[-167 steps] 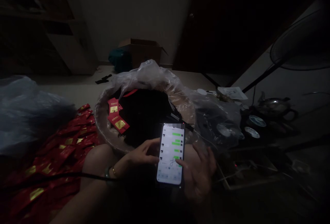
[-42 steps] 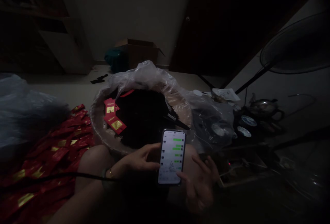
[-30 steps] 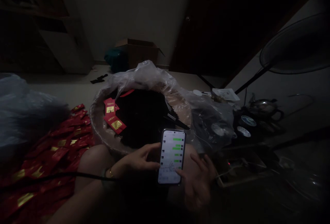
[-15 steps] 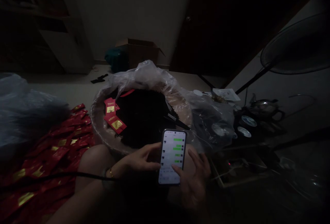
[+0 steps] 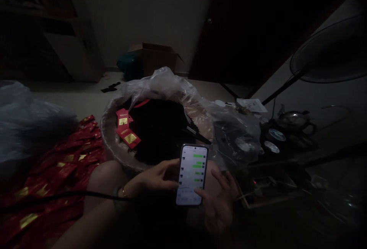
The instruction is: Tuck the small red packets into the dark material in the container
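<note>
A lit smartphone (image 5: 191, 176) with a chat of green message bubbles on its screen is held upright above my lap. My left hand (image 5: 160, 180) grips it by its left edge, thumb on the front and fingers behind. My right hand (image 5: 219, 205) is at the phone's lower right, fingers apart, with one fingertip at the lower part of the screen. Beyond the phone stands a round basket (image 5: 106, 134) lined with clear plastic, full of dark loose material (image 5: 160, 126). Red packets (image 5: 130, 138) with gold labels lie on its left side, and a dark-handled tool (image 5: 196, 134) rests at its right.
On the left, many red packets (image 5: 65, 157) lie heaped beside a large plastic bag (image 5: 25, 119). A cardboard box (image 5: 159, 59) stands by the wall. A kettle (image 5: 295, 119), small dishes (image 5: 276, 134) and a standing fan (image 5: 329, 50) are at the right.
My right hand has shifted slightly right, its fingertip moving a little right and down on the screen. My left hand and the phone have stayed nearly still.
</note>
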A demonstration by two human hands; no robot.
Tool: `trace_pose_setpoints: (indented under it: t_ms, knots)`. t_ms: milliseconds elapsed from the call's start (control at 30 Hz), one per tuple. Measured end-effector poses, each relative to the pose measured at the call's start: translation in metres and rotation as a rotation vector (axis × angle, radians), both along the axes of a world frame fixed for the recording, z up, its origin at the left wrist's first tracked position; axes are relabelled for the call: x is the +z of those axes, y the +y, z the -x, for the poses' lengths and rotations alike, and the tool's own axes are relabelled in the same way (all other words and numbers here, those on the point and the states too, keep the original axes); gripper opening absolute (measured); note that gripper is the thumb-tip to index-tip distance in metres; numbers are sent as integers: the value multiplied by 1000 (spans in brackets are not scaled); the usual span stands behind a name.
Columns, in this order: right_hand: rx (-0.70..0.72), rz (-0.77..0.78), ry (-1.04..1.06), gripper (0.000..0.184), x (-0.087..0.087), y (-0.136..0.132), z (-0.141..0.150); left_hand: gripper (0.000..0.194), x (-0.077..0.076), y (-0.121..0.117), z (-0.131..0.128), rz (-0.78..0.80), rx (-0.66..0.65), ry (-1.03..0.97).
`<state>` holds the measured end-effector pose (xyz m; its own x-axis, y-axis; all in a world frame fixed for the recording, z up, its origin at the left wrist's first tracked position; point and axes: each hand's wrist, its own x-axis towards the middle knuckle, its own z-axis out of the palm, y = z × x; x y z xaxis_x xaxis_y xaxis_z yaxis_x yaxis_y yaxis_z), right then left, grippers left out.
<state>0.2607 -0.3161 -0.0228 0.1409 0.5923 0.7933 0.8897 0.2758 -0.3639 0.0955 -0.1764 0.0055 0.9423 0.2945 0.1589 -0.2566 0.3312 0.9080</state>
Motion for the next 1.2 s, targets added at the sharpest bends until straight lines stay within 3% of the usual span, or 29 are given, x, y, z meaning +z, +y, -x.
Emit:
trace_pose_setpoints:
  t_ms: [333,733,1000,1200]
  knots:
    - [33,87,0,31,4,-1,2,60,-1,1,1,-10,-5,8]
    - [7,55,23,31,6,-1,4,60,-1,1,0,-9,-12,-6]
    - [-20,102,19,28,-1,-1,3,63,-3,0,0,22,-6,-6]
    - [-29,112,3,32,8,3,8,62,0,0,1,10,-2,-16]
